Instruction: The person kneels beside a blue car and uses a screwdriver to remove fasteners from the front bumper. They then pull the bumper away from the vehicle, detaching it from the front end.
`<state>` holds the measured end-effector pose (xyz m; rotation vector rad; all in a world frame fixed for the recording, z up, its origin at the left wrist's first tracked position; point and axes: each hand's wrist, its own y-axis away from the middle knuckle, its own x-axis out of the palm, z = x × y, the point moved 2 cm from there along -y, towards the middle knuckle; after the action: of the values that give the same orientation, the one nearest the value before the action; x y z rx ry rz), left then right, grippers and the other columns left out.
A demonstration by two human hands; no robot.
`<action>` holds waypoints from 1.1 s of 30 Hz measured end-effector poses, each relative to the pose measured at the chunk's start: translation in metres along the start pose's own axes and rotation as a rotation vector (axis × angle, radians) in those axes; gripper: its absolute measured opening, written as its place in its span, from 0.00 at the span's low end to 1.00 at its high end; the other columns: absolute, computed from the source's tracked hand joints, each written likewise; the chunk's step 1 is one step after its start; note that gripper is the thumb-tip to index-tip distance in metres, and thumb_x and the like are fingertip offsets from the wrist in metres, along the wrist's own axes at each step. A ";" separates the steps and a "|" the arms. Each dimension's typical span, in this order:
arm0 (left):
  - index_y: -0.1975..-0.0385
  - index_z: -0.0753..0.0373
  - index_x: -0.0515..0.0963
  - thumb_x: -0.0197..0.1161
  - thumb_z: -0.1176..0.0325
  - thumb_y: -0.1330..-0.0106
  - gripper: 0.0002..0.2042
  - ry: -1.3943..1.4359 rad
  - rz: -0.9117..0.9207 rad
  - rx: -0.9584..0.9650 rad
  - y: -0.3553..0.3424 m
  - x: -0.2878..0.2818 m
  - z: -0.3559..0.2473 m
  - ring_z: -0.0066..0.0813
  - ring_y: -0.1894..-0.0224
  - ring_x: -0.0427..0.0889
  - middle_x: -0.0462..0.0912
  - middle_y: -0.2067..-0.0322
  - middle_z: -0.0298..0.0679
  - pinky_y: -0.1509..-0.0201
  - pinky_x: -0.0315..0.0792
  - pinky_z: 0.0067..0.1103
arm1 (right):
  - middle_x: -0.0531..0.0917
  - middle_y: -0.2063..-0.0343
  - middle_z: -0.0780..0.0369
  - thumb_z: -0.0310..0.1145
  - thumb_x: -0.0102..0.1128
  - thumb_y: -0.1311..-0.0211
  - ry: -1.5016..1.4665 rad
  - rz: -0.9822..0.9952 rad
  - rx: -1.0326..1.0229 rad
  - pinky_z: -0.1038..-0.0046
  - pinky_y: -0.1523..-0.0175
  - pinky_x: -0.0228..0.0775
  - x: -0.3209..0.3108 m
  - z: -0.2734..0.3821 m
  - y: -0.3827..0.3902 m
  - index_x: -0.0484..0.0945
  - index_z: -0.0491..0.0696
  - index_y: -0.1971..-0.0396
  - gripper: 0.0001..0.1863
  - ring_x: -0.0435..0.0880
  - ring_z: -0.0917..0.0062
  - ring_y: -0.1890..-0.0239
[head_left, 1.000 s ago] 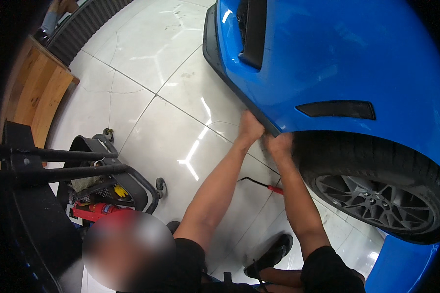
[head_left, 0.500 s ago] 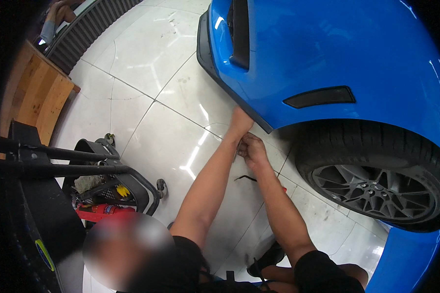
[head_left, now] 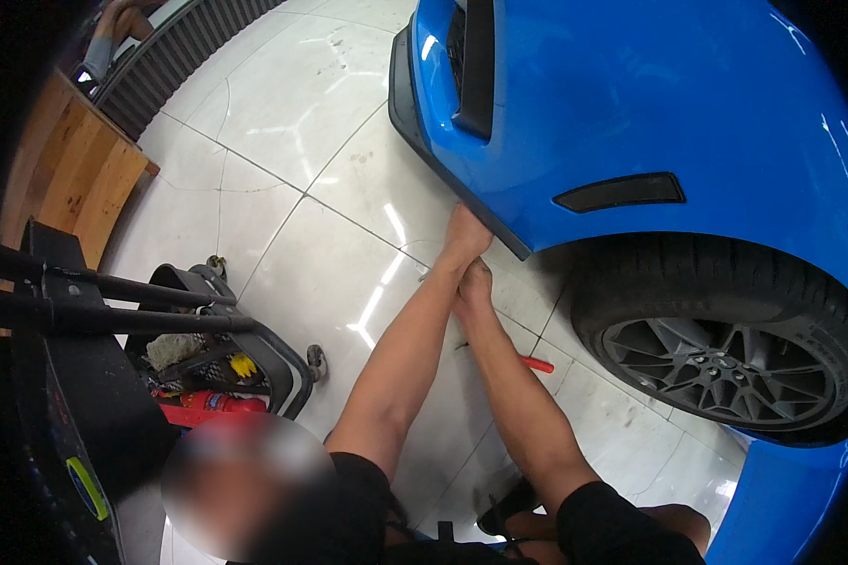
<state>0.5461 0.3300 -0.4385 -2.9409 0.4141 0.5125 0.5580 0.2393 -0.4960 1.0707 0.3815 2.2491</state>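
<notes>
Bumper lip (head_left: 448,173) part-hides our left hand (head_left: 466,234), likely steadying from below; right hand (head_left: 477,281) just beside. Can't tell either grip.

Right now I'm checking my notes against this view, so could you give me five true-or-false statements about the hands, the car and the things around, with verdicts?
1. The left hand is at the black lower trim of the blue car. True.
2. The right hand is on the wheel. False: the right hand is close by the left wrist, apart from the wheel.
3. The red-handled tool lies inside the black cart. False: the red-handled tool is on the floor.
4. A yellow item sits in the black cart. True.
5. The wheel is off the car. False: it sits in the wheel arch.
</notes>
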 end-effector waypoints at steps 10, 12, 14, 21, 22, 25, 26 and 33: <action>0.63 0.70 0.81 0.63 0.69 0.41 0.11 0.225 -0.110 0.135 0.008 0.003 -0.011 0.55 0.58 0.84 0.84 0.63 0.56 0.55 0.76 0.33 | 0.73 0.82 0.65 0.28 0.51 0.38 0.645 -0.102 0.119 0.71 0.80 0.49 -0.023 0.006 0.003 0.75 0.45 0.76 0.08 0.64 0.79 0.85; 0.64 0.71 0.81 0.63 0.70 0.41 0.10 0.246 -0.104 0.155 0.007 0.004 -0.006 0.54 0.59 0.84 0.84 0.64 0.56 0.56 0.76 0.32 | 0.75 0.83 0.63 0.31 0.53 0.36 0.840 -0.070 -0.038 0.71 0.79 0.54 -0.030 0.002 0.005 0.75 0.42 0.77 0.12 0.68 0.79 0.84; 0.64 0.71 0.81 0.62 0.71 0.41 0.10 0.295 -0.038 0.116 0.002 0.012 0.002 0.54 0.59 0.83 0.85 0.64 0.56 0.56 0.75 0.33 | 0.77 0.83 0.62 0.34 0.54 0.34 1.037 -0.042 -0.196 0.70 0.79 0.60 -0.040 -0.001 0.010 0.76 0.39 0.79 0.17 0.72 0.78 0.82; 0.50 0.69 0.76 0.57 0.68 0.35 0.16 0.110 -0.003 0.202 0.004 0.019 0.036 0.56 0.46 0.76 0.78 0.49 0.57 0.42 0.69 0.39 | 0.78 0.82 0.48 0.38 0.54 0.31 1.526 0.006 -0.413 0.61 0.67 0.69 -0.092 0.068 0.029 0.77 0.36 0.74 0.19 0.78 0.62 0.79; 0.50 0.69 0.76 0.57 0.68 0.35 0.16 0.157 0.043 0.183 0.004 0.019 0.026 0.56 0.46 0.75 0.78 0.49 0.57 0.42 0.68 0.38 | 0.78 0.82 0.47 0.38 0.54 0.31 1.568 -0.022 -0.416 0.61 0.67 0.69 -0.104 0.078 0.032 0.78 0.36 0.73 0.19 0.78 0.60 0.79; 0.51 0.69 0.76 0.58 0.65 0.34 0.16 0.180 0.021 0.134 0.001 0.012 0.007 0.56 0.45 0.75 0.79 0.50 0.56 0.41 0.69 0.37 | 0.79 0.79 0.44 0.39 0.54 0.31 1.599 -0.042 -0.349 0.59 0.65 0.70 -0.109 0.093 0.041 0.78 0.36 0.70 0.19 0.80 0.51 0.75; 0.52 0.68 0.77 0.58 0.65 0.34 0.16 0.191 0.057 0.110 -0.001 0.013 0.011 0.55 0.46 0.76 0.79 0.51 0.56 0.42 0.69 0.37 | 0.80 0.77 0.44 0.40 0.54 0.31 1.623 -0.027 -0.365 0.56 0.63 0.70 -0.110 0.091 0.042 0.79 0.36 0.69 0.19 0.81 0.49 0.72; 0.53 0.69 0.78 0.59 0.74 0.35 0.12 0.190 0.072 0.105 -0.001 0.007 0.020 0.39 0.52 0.80 0.83 0.55 0.50 0.48 0.73 0.30 | 0.82 0.61 0.43 0.39 0.54 0.33 1.817 -0.153 -0.337 0.53 0.54 0.74 -0.087 0.092 0.031 0.76 0.39 0.54 0.18 0.82 0.47 0.58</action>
<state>0.5465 0.3327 -0.4592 -2.8910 0.5521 0.2113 0.6587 0.1597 -0.4745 -1.3452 0.6461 2.3324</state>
